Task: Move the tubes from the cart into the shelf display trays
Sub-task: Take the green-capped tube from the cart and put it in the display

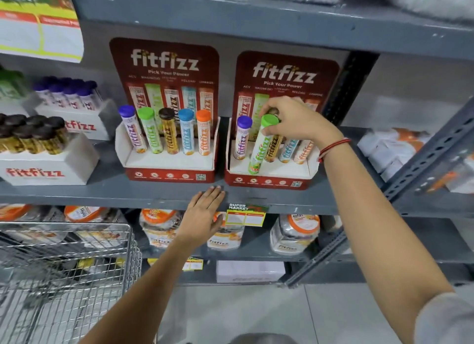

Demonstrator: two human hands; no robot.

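Two red fitfizz display trays stand side by side on a grey shelf. The left tray [169,175] holds several upright tubes with purple, green, brown, blue and orange caps. In the right tray [266,183], my right hand [295,120] grips the cap end of a green-capped tube [261,148], which leans forward with its foot near the tray's front. A purple-capped tube [242,138] stands to its left; brown, blue and orange tubes stand behind my hand, their caps hidden. My left hand [205,212] lies flat and empty against the shelf's front edge. The wire cart [77,254] is at lower left.
White fitfizz boxes [48,169] of brown-capped and purple-capped tubes sit on the shelf's left side. Jars [295,233] with orange lids fill the shelf below, under a yellow price tag [245,216]. A slanted metal upright [423,169] crosses on the right.
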